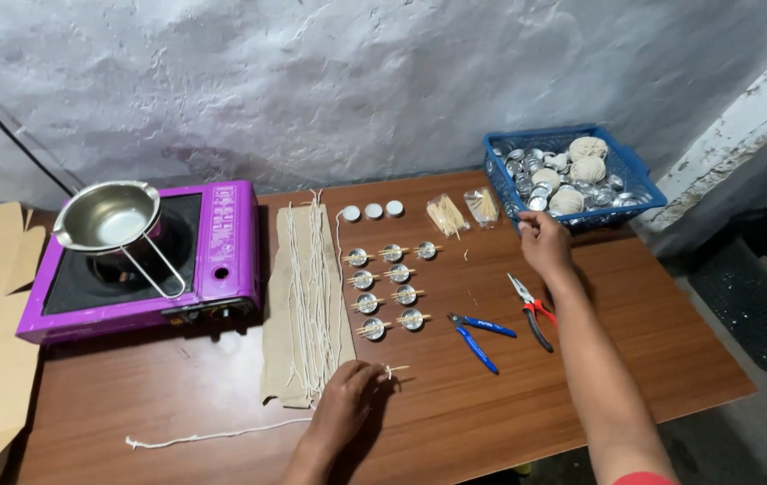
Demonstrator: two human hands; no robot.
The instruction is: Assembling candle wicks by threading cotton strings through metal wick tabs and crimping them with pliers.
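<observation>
At the lower middle of the frame, the left hand presses curled fingers down on a small round metal cup crossed by thin wooden sticks, on the brown wooden table. The right hand reaches toward the upper right, fingers loosely bent and holding nothing, just beside the blue plastic basket of metal cups. 9 similar cups sit mid-frame beside white wick strings.
</observation>
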